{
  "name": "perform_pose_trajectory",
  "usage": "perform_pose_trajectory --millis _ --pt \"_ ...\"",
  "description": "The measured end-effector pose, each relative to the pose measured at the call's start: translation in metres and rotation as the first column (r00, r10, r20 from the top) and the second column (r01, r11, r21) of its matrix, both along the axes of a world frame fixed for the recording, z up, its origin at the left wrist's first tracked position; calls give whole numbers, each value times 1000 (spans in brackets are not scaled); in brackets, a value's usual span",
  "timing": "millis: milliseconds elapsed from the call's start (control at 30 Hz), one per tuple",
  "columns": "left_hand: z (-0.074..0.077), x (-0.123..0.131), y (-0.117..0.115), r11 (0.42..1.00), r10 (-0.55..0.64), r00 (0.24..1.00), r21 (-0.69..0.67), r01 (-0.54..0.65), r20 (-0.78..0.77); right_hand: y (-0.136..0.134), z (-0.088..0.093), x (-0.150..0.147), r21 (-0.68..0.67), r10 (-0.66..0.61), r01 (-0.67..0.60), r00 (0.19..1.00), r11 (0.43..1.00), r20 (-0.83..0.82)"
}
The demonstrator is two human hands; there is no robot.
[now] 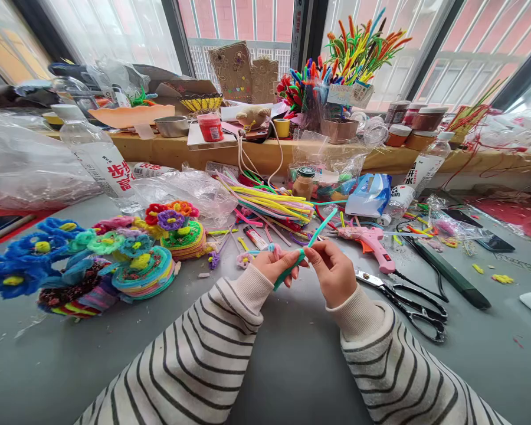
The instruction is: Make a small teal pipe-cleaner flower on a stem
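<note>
Over the grey table (292,366), both of my hands pinch a teal pipe cleaner (319,229). It sticks up and to the right from my fingers, and its lower end shows below my left hand (277,264). Something small and pink also peeks out of my left fingers. My right hand (331,271) grips the stem just beside the left one, fingers curled. Both arms wear cream sleeves with dark stripes.
Finished pipe-cleaner flowers (115,260) crowd the left. A bundle of coloured pipe cleaners (269,203) lies behind my hands. To the right are a pink glue gun (371,242), black scissors (407,301) and a dark green stick (451,277). Bottles, jars and bags fill the back.
</note>
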State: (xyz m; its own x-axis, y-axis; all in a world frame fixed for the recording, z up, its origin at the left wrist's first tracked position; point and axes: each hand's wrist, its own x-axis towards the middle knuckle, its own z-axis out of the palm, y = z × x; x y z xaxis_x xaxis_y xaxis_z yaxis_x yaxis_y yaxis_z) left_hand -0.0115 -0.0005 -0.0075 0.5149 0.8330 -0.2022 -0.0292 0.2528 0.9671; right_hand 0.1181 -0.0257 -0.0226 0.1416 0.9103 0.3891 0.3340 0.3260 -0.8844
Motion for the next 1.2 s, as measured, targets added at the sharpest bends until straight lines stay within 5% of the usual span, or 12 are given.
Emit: perform_pose_trajectory --millis 200,567,867,1200 --pt "-2 -2 1 968 -79 973 -217 127 216 -1 2 1 69 43 -40 998 997 -40" --pt "2 0 -8 867 -109 892 -396 301 439 -3 4 0 165 164 -139 975 976 -151" --pt "2 1 -4 976 35 980 -218 9 198 5 2 4 61 190 -180 926 982 -325" --pt "1 0 -2 988 46 990 -155 -25 136 3 3 1 -17 166 -184 923 983 -347"
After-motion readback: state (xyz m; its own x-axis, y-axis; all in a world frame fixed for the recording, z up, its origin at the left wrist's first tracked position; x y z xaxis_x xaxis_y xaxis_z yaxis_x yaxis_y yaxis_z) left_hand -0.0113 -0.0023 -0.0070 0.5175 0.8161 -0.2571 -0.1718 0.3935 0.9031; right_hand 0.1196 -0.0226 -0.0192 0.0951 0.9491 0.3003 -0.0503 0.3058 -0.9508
